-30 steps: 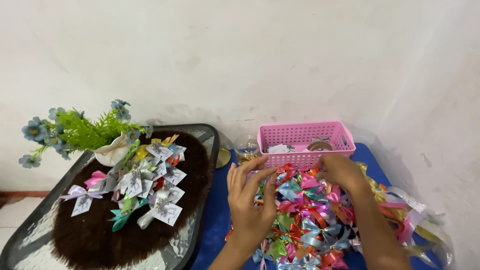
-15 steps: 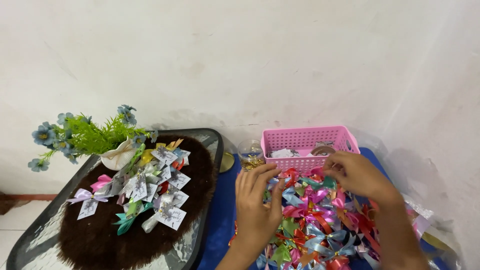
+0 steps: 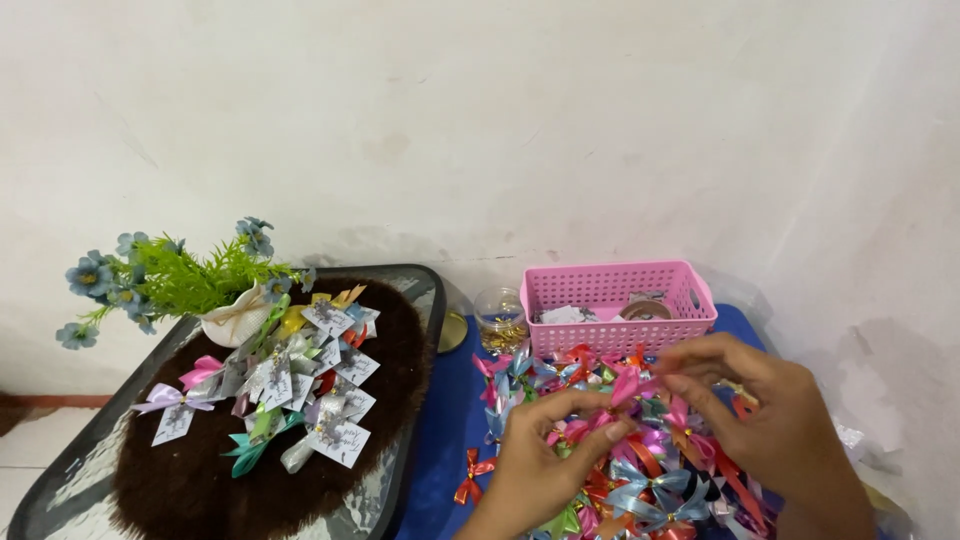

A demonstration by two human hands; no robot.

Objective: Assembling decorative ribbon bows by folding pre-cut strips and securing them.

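Observation:
A heap of small coloured ribbon bows (image 3: 620, 470) lies on a blue surface (image 3: 445, 430). My left hand (image 3: 540, 460) and my right hand (image 3: 770, 410) rest on the heap, fingertips meeting around one pink bow (image 3: 628, 385) held between them. A pink slatted basket (image 3: 617, 303) stands just behind the heap, with small items inside.
To the left is a dark glass table (image 3: 410, 300) with a brown furry mat (image 3: 200, 480), on which lie several bows with paper tags (image 3: 300, 385) beside a white pot of blue flowers (image 3: 190, 280). A small clear jar (image 3: 498, 318) sits left of the basket. White wall behind.
Both hands have drawn together over the heap and lifted a pink bow between their fingertips. The view has tilted a little.

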